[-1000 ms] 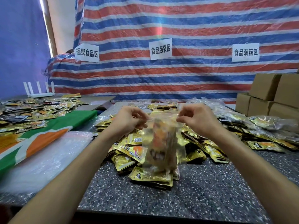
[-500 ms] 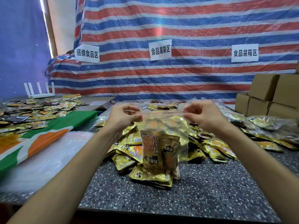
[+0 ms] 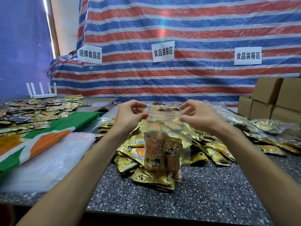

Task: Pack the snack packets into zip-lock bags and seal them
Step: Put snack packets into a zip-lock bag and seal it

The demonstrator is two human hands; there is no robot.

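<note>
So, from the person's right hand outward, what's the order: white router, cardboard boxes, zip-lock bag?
In the head view:
1. zip-lock bag, pinched at its top corner by the right hand.
2. cardboard boxes, stacked on the right at the back.
3. white router, far left on the other table.

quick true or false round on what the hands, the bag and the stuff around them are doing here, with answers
1. The left hand and the right hand each pinch the top edge of the zip-lock bag. True.
2. The zip-lock bag is empty. False: snack packets sit in its lower part.
3. The zip-lock bag lies flat with nothing holding it up. False: it hangs from both hands above the pile of loose packets on the table.
4. Cardboard boxes are stacked at the right. True.
</note>
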